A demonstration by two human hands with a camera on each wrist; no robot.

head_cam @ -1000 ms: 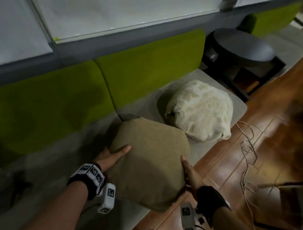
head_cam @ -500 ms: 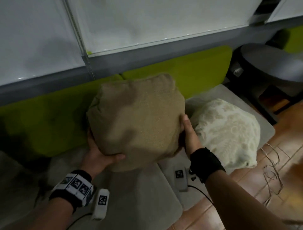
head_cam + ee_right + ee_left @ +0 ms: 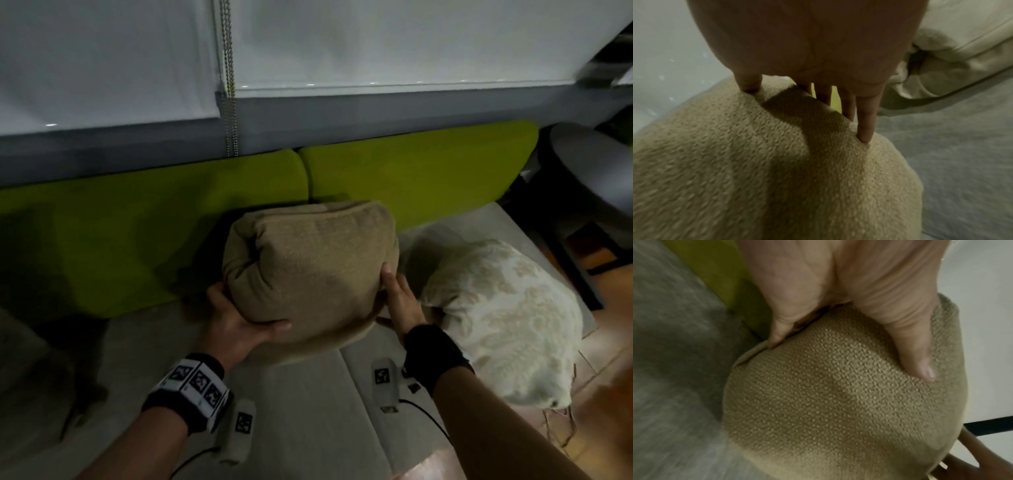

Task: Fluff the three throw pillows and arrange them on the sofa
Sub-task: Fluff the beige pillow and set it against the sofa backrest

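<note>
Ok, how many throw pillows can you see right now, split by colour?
Tan: 1, the tan pillow, held between the left hand and the right hand in front of the green backrest.
Cream patterned: 1, the cream pillow, lying on the grey seat.
Total: 2 in view; a third does not show.

thumb (image 3: 920, 360) on tan pillow (image 3: 838, 410)

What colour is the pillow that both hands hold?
The pillow is plain tan with a nubby weave, clearest in the left wrist view.
</note>
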